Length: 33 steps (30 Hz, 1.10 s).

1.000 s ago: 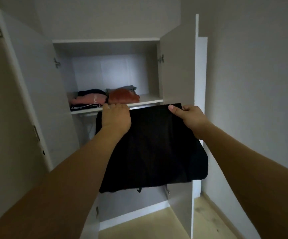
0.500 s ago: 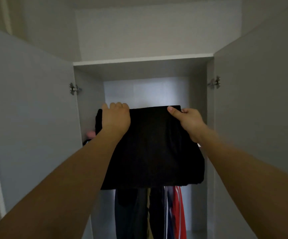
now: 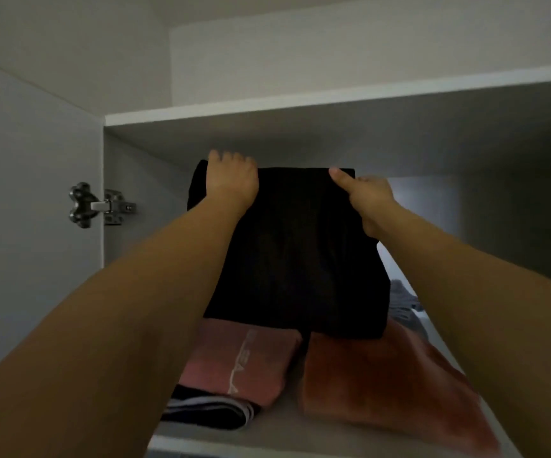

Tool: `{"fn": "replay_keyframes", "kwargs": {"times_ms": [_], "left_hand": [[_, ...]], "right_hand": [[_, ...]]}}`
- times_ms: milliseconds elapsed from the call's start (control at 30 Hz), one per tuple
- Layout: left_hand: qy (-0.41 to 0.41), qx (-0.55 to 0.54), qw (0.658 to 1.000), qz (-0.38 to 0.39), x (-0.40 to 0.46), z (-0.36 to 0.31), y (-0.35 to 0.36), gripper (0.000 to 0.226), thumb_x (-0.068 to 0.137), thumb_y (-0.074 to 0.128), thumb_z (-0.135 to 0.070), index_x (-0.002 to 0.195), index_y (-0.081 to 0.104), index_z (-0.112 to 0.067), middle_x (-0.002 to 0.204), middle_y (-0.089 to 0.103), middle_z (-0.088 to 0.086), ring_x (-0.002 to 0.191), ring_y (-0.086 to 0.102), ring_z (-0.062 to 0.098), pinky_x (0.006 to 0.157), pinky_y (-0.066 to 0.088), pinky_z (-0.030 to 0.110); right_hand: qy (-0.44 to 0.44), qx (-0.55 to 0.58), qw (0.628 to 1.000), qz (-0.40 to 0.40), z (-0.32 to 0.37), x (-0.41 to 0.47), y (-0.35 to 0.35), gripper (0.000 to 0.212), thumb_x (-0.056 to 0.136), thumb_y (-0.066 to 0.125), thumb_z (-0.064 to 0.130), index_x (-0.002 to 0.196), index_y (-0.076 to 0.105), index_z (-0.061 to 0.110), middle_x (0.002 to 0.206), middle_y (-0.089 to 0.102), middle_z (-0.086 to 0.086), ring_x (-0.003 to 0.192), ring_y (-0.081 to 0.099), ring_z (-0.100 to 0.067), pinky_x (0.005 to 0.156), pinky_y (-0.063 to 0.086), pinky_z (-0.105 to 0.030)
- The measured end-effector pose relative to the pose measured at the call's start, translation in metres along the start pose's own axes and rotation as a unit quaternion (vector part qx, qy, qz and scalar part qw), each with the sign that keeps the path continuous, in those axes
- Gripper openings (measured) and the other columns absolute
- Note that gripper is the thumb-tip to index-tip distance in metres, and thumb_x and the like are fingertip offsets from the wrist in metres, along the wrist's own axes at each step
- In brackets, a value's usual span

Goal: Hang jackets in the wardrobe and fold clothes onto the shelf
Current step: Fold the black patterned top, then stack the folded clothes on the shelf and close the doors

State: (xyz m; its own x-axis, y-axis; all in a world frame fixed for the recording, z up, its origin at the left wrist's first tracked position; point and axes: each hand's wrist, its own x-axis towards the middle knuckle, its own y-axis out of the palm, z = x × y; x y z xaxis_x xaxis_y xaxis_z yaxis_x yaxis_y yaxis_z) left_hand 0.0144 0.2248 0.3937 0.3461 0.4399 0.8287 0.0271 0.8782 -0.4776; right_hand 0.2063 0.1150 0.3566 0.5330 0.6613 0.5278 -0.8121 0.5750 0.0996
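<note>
A folded black garment (image 3: pixel 297 259) is held up inside the wardrobe's upper compartment, above the shelf (image 3: pixel 287 434). My left hand (image 3: pixel 232 181) grips its top left edge with fingers curled over it. At the top right corner my right hand (image 3: pixel 368 196) pinches the cloth, thumb on the near side. The garment's lower edge hangs just over a folded pink garment (image 3: pixel 244 365) and a folded rust-red garment (image 3: pixel 383 381) lying on the shelf. Whether it touches them I cannot tell.
A black-and-white striped garment (image 3: pixel 208 411) lies under the pink one. Grey cloth (image 3: pixel 406 302) sits at the back right of the shelf. The open left door (image 3: pixel 29 226) carries a metal hinge (image 3: pixel 99 204). The compartment's top panel (image 3: pixel 333 104) is close above my hands.
Both hands have carried the black garment up and forward into the shelf compartment. The view has closed in, and the hanging clothes below have dropped out of sight.
</note>
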Motion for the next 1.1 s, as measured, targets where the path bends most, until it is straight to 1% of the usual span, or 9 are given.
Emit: {"fn": "replay_keyframes", "kwargs": {"times_ms": [67,200,333,433,500,600,667,833,1100], "left_hand": [[-0.004,0.016,1.000,0.008,0.028,-0.004,0.038,0.030,0.097,0.038,-0.018,0.122,0.054,-0.009,0.123,0.057,0.015,0.115,0.051,0.030,0.102,0.028,0.043],[0.002,0.055,0.998,0.044,0.067,-0.010,0.131,0.032,0.098,0.038,-0.019,0.125,0.052,-0.013,0.123,0.058,0.012,0.113,0.052,0.028,0.099,0.031,0.039],[0.017,0.085,0.993,0.078,0.097,-0.021,0.228,0.032,0.097,0.040,-0.022,0.124,0.054,-0.013,0.124,0.057,0.013,0.115,0.051,0.030,0.107,0.027,0.043],[0.034,0.109,0.986,0.120,0.105,-0.036,0.298,0.032,0.097,0.039,-0.024,0.124,0.055,-0.015,0.123,0.057,0.011,0.114,0.051,0.029,0.107,0.027,0.045],[0.030,0.078,0.982,0.167,0.096,-0.050,0.350,0.036,0.098,0.035,-0.022,0.130,0.050,-0.015,0.130,0.052,0.011,0.121,0.046,0.030,0.109,0.024,0.047],[0.003,-0.041,0.963,0.268,0.057,-0.071,0.430,0.040,0.100,0.030,-0.021,0.138,0.040,-0.018,0.143,0.042,0.012,0.132,0.037,0.032,0.110,0.025,0.047],[-0.003,-0.096,0.929,0.357,0.032,-0.075,0.470,0.042,0.102,0.030,-0.028,0.142,0.040,-0.022,0.150,0.036,0.011,0.138,0.034,0.029,0.113,0.021,0.047],[-0.027,-0.171,0.895,0.411,0.030,-0.071,0.499,0.044,0.103,0.027,-0.037,0.142,0.044,-0.029,0.155,0.033,0.009,0.141,0.032,0.027,0.116,0.018,0.042],[-0.081,-0.299,0.873,0.378,0.033,-0.049,0.452,0.038,0.101,0.039,-0.017,0.133,0.054,-0.002,0.142,0.048,0.021,0.126,0.049,0.032,0.103,0.040,0.033]], "right_hand": [[0.018,0.015,1.000,0.004,-0.025,0.043,0.018,0.056,0.074,0.078,0.049,0.104,0.062,0.004,0.104,0.067,-0.010,0.090,0.066,-0.024,0.078,0.058,-0.036],[0.062,0.026,0.997,0.032,-0.091,0.120,0.058,0.071,0.073,0.080,0.048,0.118,0.057,-0.002,0.093,0.066,-0.009,0.082,0.067,-0.023,0.070,0.058,-0.031],[0.102,0.013,0.994,0.037,-0.169,0.189,0.093,0.078,0.074,0.078,0.051,0.125,0.055,-0.003,0.112,0.065,-0.015,0.091,0.066,-0.027,0.084,0.058,-0.039],[0.045,-0.150,0.987,0.023,-0.238,0.219,0.113,0.060,0.083,0.064,0.059,0.094,0.061,-0.001,0.093,0.064,-0.012,0.075,0.061,-0.023,0.068,0.056,-0.035],[0.030,-0.300,0.953,0.024,-0.288,0.226,0.120,0.056,0.089,0.054,0.059,0.088,0.058,0.003,0.099,0.062,-0.015,0.080,0.060,-0.026,0.067,0.049,-0.032],[0.087,-0.480,0.871,0.064,-0.362,0.225,0.126,0.061,0.094,0.047,0.056,0.127,0.047,0.005,0.131,0.046,-0.019,0.118,0.047,-0.037,0.096,0.040,-0.043],[0.117,-0.522,0.837,0.110,-0.394,0.221,0.133,0.064,0.096,0.042,0.057,0.134,0.041,0.005,0.137,0.043,-0.021,0.125,0.042,-0.039,0.102,0.036,-0.045],[0.137,-0.539,0.822,0.118,-0.409,0.227,0.137,0.064,0.097,0.035,0.059,0.139,0.037,0.010,0.141,0.038,-0.022,0.128,0.038,-0.040,0.103,0.034,-0.045],[0.130,-0.576,0.799,0.110,-0.361,0.223,0.126,0.057,0.094,0.046,0.050,0.136,0.045,0.011,0.141,0.044,-0.017,0.128,0.044,-0.034,0.106,0.037,-0.042]]}}
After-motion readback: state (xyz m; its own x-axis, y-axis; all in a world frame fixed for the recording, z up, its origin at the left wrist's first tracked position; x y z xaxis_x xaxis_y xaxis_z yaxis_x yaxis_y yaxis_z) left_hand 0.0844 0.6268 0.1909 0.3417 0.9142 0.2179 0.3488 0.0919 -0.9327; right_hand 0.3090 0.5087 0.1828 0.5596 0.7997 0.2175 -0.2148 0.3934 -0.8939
